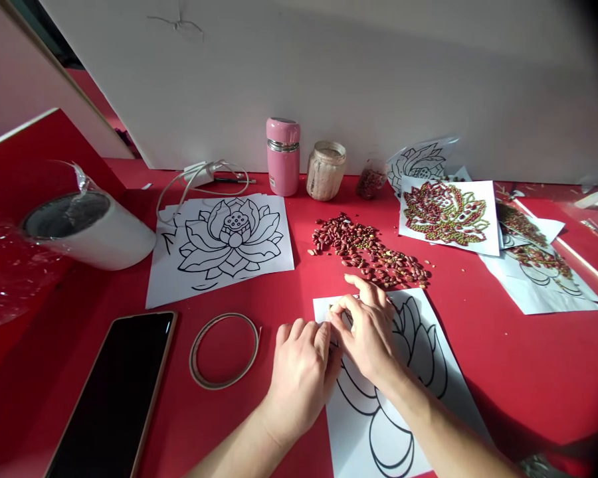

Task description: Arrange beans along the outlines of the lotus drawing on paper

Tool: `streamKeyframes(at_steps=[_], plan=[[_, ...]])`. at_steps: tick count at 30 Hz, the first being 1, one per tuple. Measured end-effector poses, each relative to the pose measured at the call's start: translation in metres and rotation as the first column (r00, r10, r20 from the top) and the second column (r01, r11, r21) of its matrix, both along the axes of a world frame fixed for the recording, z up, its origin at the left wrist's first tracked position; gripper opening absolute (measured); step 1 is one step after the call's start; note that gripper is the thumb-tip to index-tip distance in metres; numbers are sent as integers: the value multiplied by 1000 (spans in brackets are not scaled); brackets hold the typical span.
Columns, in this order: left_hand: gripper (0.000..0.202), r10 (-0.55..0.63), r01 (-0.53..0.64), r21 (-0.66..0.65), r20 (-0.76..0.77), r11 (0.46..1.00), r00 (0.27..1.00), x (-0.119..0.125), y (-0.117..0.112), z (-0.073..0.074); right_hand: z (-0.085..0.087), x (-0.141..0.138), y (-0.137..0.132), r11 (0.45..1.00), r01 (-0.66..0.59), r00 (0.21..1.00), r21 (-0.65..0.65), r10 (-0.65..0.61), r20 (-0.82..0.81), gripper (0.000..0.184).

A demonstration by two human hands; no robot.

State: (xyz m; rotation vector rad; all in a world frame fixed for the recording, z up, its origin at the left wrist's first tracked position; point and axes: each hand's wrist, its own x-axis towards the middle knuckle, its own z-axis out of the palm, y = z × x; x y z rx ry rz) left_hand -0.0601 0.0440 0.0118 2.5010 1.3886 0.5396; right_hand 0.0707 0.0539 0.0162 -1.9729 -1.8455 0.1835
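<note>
Over the upper left part of a printed flower sheet (359,415), both hands are brought close together. The left hand (301,365) is held with its fingers curled, near the sheet's left edge; whether anything is pinched there cannot be told. Thumb and forefinger of the right hand (366,332) are drawn together in a pinch above the paper; what is gripped, if anything, is too small to make out. Just beyond the right hand, a loose heap of beans (369,251) is spread on the red worktop (224,425), mostly dark red, with green ones mixed in. To the left, a roll of tape (193,358) is laid flat, and farther left a phone (114,398). Behind these, a stack of lotus prints (229,239) is seen. Along the back, a pink flask (284,162) and a jar (326,171) are stood upright. To the right, a bean-covered picture (446,214) is propped on other sheets.
</note>
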Motion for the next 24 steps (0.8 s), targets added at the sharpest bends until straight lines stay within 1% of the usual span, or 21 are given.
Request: streamKeyframes(at_steps=[2,5,8,13,21,24], plan=[[15,1,-1,0,-8,1000,1000,0,1,1,-1,0,1,999,22,1000,26,-22,2,6],[16,0,0,-6,-16,1000,1000,0,1,3,-1,2,2,998,45,999,53,-44,-18,9],[16,4,-4,-10,-21,1000,1000,0,1,4,0,7,3,997,34,999,73,-31,-40,7],[17,9,-9,-13,-28,1000,1000,-1,0,1,0,13,6,986,31,998,166,-21,-59,8],[14,13,-13,32,-10,999,1000,-2,2,2,1,0,11,995,-11,1000,96,12,-13,12],[12,13,-14,76,19,997,1000,-3,2,1,0,-3,11,996,2,1000,88,-1,-17,11]])
